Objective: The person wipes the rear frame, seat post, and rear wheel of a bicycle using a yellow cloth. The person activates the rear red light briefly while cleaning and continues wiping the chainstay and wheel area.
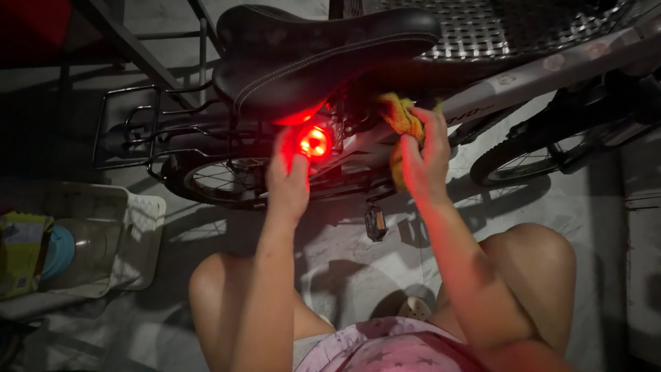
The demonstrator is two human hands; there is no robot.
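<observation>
A small bicycle stands side-on before me, its black saddle [323,52] at the top and its pale frame tube [551,69] running right. A red tail light [315,142] glows under the saddle. My left hand [288,180] reaches up to the light, fingers touching its lower left side. My right hand [421,158] grips a yellow cloth [401,114] and presses it against the frame just right of the seat post. My bare knees show at the bottom.
A black rear rack [144,131] juts left over the rear wheel [220,180]. A pedal [375,224] hangs below the frame. The front wheel [530,155] is at right. A white plastic tub [103,238] holding a bottle sits on the grey floor at left.
</observation>
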